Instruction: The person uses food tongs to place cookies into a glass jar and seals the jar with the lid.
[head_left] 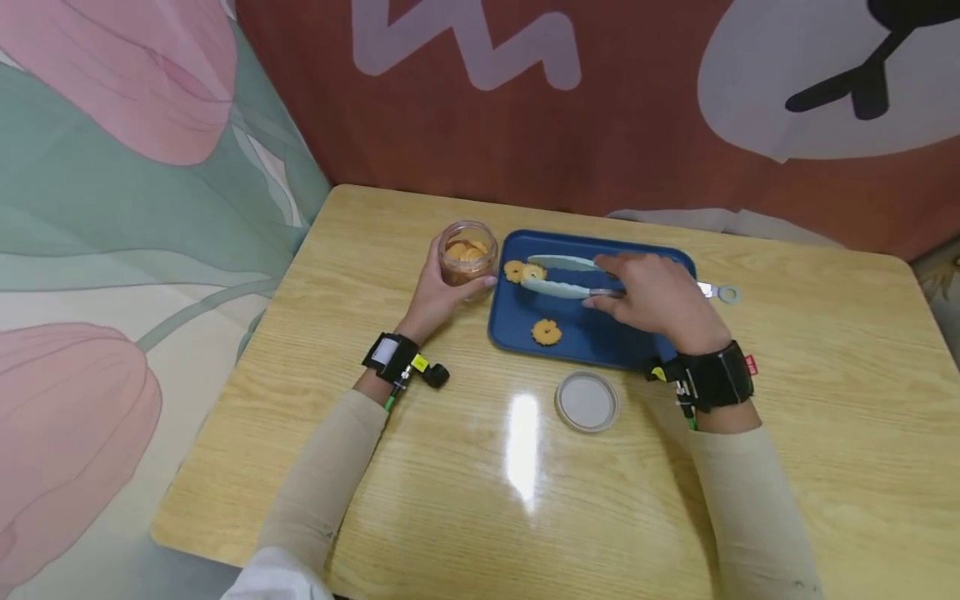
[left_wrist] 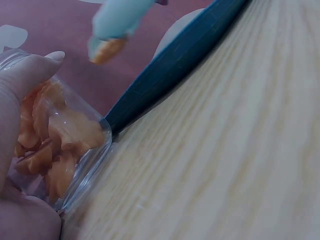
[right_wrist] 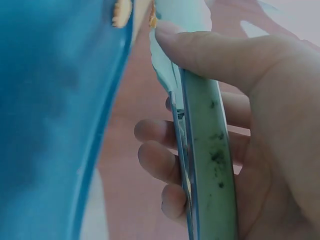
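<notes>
Head view: right hand (head_left: 660, 300) curled round pale green tongs (head_left: 570, 277), thumb and fingers squeezing arms; tong tips pinch ring-shaped cookie (head_left: 517, 271) at tray's near-left corner, beside jar. Left hand (head_left: 435, 296) wraps glass jar (head_left: 468, 252), steadying it upright on wooden table (head_left: 825, 400); jar part full of cookies. Second cookie (head_left: 547, 332) lies on blue tray (head_left: 600, 342), below tongs. Jar lid (head_left: 587, 401) on table, near right wrist. Step judged: transfer of cookie to jar. Next calls for lift over tray rim, tips centred above jar mouth, grip kept gentle.

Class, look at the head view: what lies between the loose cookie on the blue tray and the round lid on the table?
Between the cookie and the lid, the head view shows only bare blue tray, its near rim, then bare table.
</notes>
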